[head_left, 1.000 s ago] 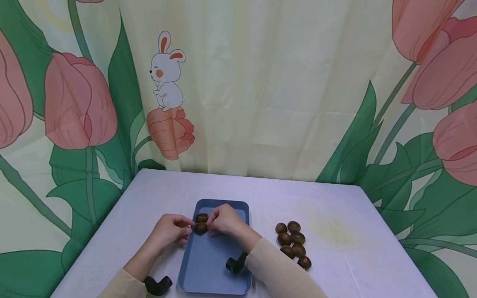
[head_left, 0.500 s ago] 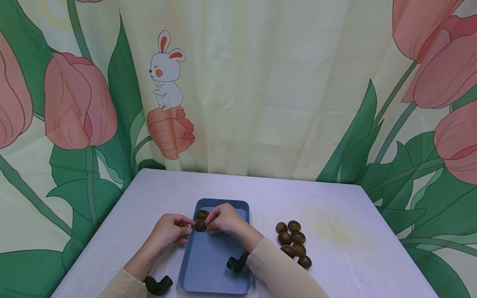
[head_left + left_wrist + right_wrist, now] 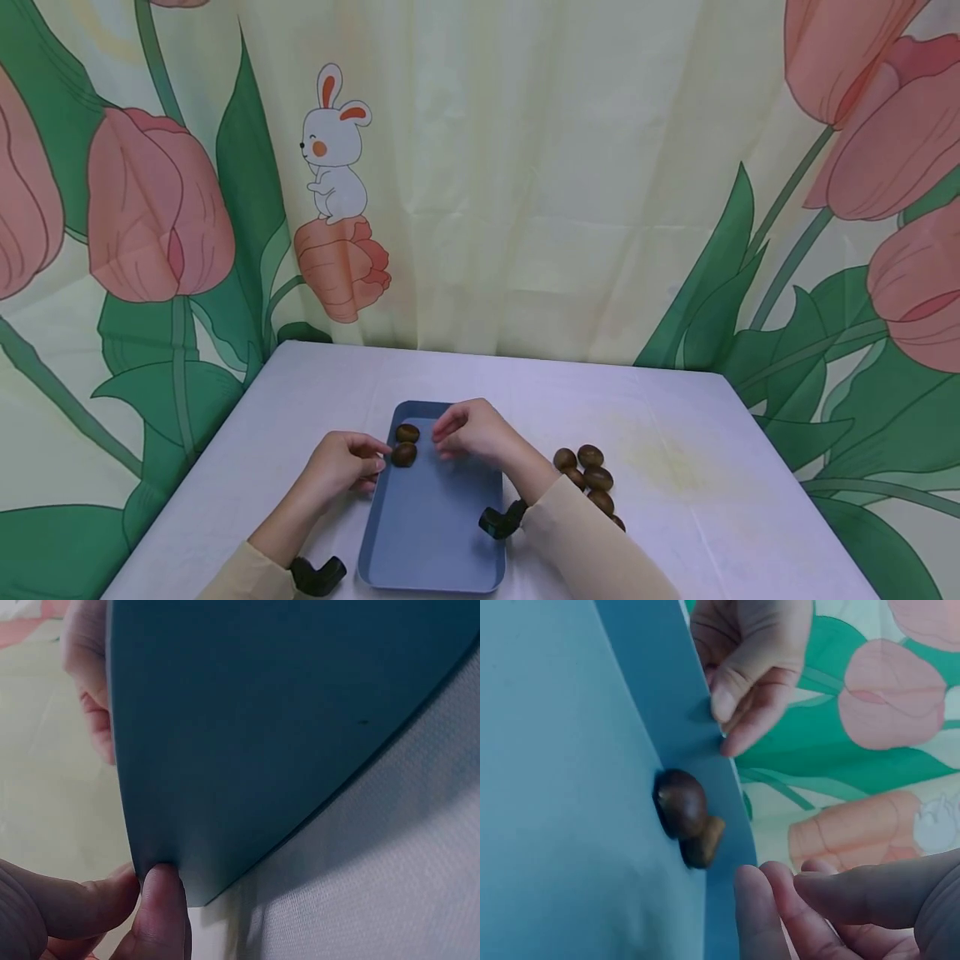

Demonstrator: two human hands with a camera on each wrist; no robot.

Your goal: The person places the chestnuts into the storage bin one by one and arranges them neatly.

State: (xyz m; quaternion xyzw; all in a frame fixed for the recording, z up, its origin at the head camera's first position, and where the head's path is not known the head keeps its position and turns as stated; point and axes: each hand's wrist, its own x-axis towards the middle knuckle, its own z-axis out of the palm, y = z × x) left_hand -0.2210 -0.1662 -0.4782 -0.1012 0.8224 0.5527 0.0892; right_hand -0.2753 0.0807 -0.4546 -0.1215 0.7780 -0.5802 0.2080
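Two brown chestnuts (image 3: 404,454) lie one behind the other in the far left corner of the blue tray (image 3: 438,533). In the right wrist view, the nearer chestnut (image 3: 681,804) is dark and glossy, and the other (image 3: 703,844) shows a tan side. My left hand (image 3: 339,467) pinches the tray's left rim beside them; thumb and finger (image 3: 161,907) meet the rim and outer wall in the left wrist view. Above the tray's far right part hovers my right hand (image 3: 476,433), fingers loosely bent, with nothing between them and apart from the chestnuts.
Right of the tray, several more chestnuts (image 3: 597,478) lie grouped on the white tablecloth (image 3: 697,492), some partly hidden behind the right sleeve (image 3: 592,542). A printed curtain (image 3: 525,208) hangs behind the table. Each wrist wears a black device (image 3: 318,575).
My right hand has let go of the nearer chestnut and moved right, after that chestnut shifted slightly toward the tray's far end. My left hand has stayed at the rim.
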